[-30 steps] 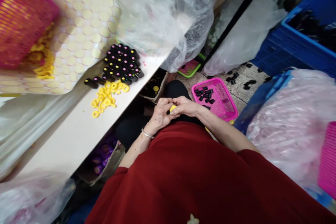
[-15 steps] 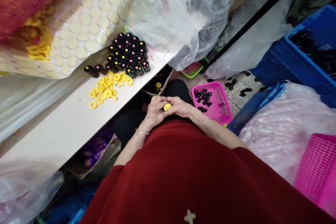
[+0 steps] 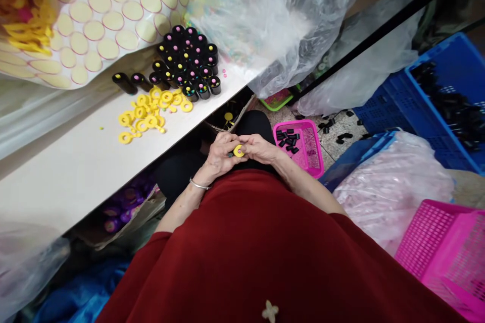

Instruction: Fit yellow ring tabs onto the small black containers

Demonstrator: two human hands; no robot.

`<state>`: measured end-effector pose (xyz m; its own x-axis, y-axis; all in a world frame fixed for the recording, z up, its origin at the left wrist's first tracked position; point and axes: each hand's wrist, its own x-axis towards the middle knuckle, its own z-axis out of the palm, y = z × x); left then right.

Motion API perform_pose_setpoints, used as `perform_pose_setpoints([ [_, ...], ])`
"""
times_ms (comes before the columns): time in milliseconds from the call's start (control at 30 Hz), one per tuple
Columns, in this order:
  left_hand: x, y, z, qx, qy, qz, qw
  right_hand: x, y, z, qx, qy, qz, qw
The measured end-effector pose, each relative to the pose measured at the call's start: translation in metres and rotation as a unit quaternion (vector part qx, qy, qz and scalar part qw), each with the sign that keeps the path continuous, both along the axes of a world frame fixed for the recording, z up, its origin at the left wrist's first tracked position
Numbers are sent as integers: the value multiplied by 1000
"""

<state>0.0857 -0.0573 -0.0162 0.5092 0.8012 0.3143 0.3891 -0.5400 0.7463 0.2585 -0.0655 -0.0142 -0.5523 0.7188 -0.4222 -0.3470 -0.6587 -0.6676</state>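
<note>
My left hand [image 3: 222, 155], with a bracelet at the wrist, is closed around a small yellow ring-shaped piece [image 3: 237, 152] over my lap. From the other side, my right hand [image 3: 260, 148] pinches the same piece between thumb and fingers. A pinkish spot shows in the ring's middle; whatever lies beneath it is hidden by my fingers. On the white table [image 3: 68, 171] to the left lies a loose pile of yellow plastic rings with short stems [image 3: 151, 121]. Behind them, black cylinders [image 3: 195, 63] with pink or yellow dots on top stand in a cluster.
A pink basket [image 3: 315, 154] with small black parts sits on the floor at right. Beyond it are a blue crate [image 3: 435, 111] of black parts and a stuffed plastic bag [image 3: 382, 181]. Clear plastic bags [image 3: 261, 15] cover the table's far end.
My fingers have shifted on the yellow piece, so its round face and pinkish middle now show. The view has moved slightly; the table things look unchanged.
</note>
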Motion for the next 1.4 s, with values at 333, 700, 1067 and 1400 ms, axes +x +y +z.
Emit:
perform_pose_setpoints([
  [333, 7, -6, -3, 6, 47, -37, 998, -5, -3, 4, 31, -56, -20, 998],
  [700, 8, -8, -12, -21, 36, -44, 998, -3, -17, -21, -18, 12, -49, 999],
  [1067, -36, -1, 23, 138, 29, 223, 965, -23, 39, -9, 420, -423, -65, 800],
  [1400, -101, 42, 20, 193, 36, 442, 875, -31, 74, -3, 492, -492, -83, 713],
])
